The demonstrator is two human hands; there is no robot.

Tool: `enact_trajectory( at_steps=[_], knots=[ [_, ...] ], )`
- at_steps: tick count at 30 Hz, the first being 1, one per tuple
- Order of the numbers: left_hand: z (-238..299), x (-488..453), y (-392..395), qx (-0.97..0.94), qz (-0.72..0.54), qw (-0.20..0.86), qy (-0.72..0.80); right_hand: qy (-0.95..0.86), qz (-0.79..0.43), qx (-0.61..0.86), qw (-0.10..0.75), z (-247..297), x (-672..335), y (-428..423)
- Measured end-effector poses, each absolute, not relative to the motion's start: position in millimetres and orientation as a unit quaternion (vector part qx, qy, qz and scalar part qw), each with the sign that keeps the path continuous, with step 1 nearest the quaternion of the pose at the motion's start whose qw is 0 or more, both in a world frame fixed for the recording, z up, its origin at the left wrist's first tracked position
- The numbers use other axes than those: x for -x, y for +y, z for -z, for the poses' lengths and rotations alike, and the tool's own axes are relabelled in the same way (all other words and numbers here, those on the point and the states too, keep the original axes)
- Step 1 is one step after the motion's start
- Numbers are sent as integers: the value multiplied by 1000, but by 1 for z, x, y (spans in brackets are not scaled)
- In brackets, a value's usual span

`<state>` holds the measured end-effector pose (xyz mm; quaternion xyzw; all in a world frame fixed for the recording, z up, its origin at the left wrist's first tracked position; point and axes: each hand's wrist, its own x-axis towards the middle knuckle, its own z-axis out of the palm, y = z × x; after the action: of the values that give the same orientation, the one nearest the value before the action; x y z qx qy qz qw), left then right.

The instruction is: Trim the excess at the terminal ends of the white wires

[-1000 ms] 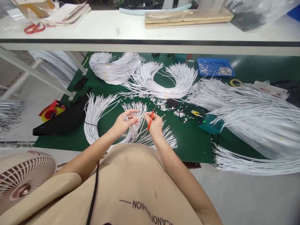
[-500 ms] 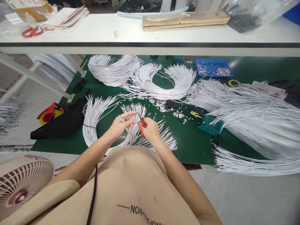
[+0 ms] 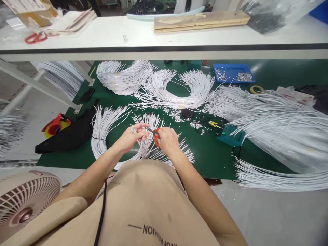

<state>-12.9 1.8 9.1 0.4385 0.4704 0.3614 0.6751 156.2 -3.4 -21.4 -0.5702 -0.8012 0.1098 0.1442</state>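
Observation:
My left hand (image 3: 128, 138) is closed around the white wires (image 3: 145, 150) of a bundle, their ends rising between the fingers and behind the hand. In my right hand (image 3: 168, 140) are orange-handled scissors (image 3: 156, 139), gripped by the handles. Their dark blades point left and reach the fingertips of my left hand, at the held wire ends. Whether the blades touch a wire is too small to tell. The curved left part of the bundle (image 3: 98, 136), bound with a dark tie, lies beside my left forearm.
More white wire bundles (image 3: 176, 100) lie behind my hands and to the right. Small metal pieces (image 3: 176, 115) are scattered on the green table (image 3: 205, 160); others sit in a blue tray (image 3: 234, 65). A teal device (image 3: 230, 135) stands right. A white shelf (image 3: 110, 37) spans above.
The scissors have turned, so their blades now point more to the left, toward the left fingertips. My right hand has shifted slightly right. The left hand keeps its hold.

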Motion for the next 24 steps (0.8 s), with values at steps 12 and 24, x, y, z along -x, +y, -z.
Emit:
enact_trajectory(
  at_steps=[12, 24],
  knots=[
    [-9, 12, 0, -426, -358, 668, 494, -661, -323, 610, 294, 18, -153, -5],
    [-7, 9, -3, -456, -302, 683, 485, -314, -718, 394, 480, 14, -135, -7]
  ],
)
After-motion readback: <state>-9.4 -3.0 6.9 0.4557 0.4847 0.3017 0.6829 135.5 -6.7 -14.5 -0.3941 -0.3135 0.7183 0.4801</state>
